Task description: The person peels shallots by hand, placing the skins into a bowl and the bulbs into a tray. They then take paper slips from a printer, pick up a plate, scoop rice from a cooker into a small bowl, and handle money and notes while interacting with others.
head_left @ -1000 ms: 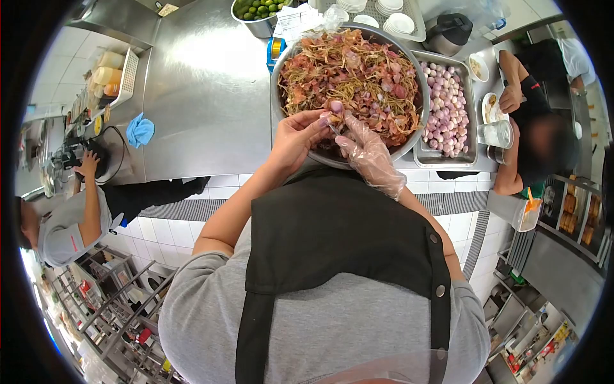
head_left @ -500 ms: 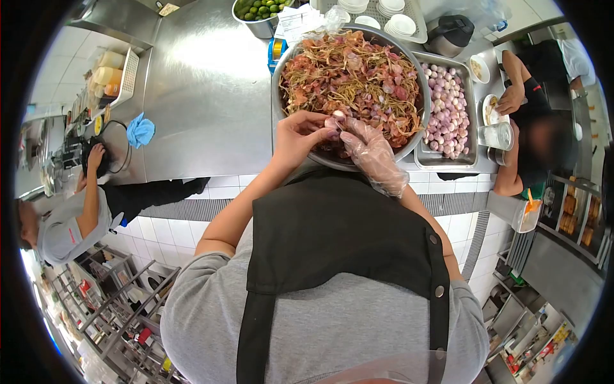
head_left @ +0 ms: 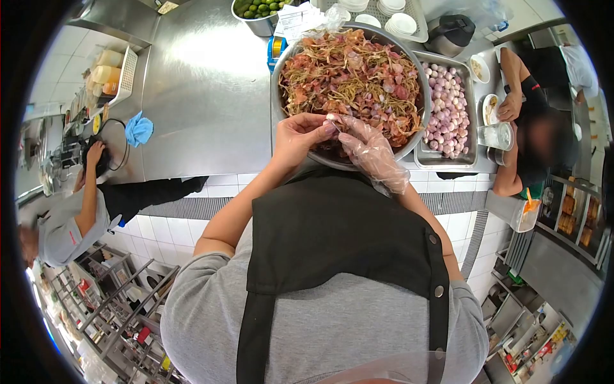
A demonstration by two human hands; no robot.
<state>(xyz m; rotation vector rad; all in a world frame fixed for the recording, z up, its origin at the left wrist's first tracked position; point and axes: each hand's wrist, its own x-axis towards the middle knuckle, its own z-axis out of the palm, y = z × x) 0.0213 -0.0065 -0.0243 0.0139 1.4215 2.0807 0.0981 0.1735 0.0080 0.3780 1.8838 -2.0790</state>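
Note:
Over the near rim of a big metal bowl (head_left: 276, 105), my two hands meet at the fingertips. My bare left hand (head_left: 299, 137) pinches a small shallot (head_left: 330, 118), its pale end showing between the fingers. My right hand (head_left: 369, 152), in a clear plastic glove, is closed against the same shallot. A thin, shiny sliver shows at its fingertips, too small to name. Dry shallot skins and roots (head_left: 352, 77) heap up inside the bowl. To the right, peeled shallots (head_left: 446, 105) fill much of a rectangular metal tray (head_left: 448, 162).
Behind the bowl are a pot of limes (head_left: 259, 25), papers (head_left: 297, 22), a rack of small white dishes (head_left: 401, 24) and a dark jug (head_left: 451, 33). A blue cloth (head_left: 139, 130) lies on the left counter. One co-worker (head_left: 70, 224) stands left, another (head_left: 543, 141) right.
The shallot and my fingertips have shifted slightly left and turned a little. The right co-worker's hand has moved slightly beside a plate.

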